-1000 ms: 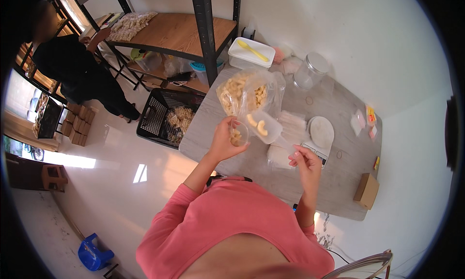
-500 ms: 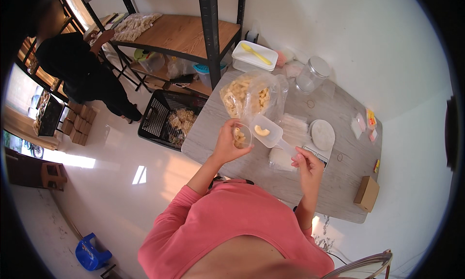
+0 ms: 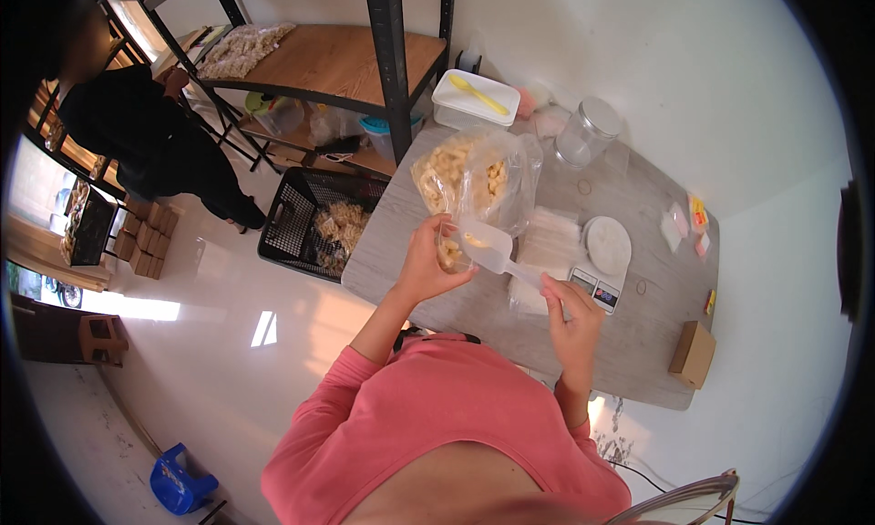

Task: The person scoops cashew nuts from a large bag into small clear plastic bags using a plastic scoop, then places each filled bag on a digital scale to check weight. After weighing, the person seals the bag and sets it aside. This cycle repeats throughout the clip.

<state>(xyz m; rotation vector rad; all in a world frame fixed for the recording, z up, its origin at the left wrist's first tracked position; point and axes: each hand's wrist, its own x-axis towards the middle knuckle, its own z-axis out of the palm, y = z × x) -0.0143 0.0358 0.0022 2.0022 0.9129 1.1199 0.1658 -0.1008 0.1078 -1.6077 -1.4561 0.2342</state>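
My left hand is wrapped round a small clear cup that has pale yellow macaroni-like pieces in it. A white translucent scoop is tipped over the cup's rim, with a yellow piece near its front edge. Its handle is pinched in my right hand. Just beyond the cup stands an open clear plastic bag full of the same curved yellow snack. A white kitchen scale with a round plate lies right of the scoop, next to a stack of clear plastic bags.
On the table are a lidded white box with a yellow spoon, a clear jar and a small cardboard box. A black crate with bagged snacks stands left. Another person stands beyond the shelf.
The scoop has moved left and tilted over the cup, its piece sliding toward the front edge. My right hand followed leftward. The other person's arm has drawn back from the shelf.
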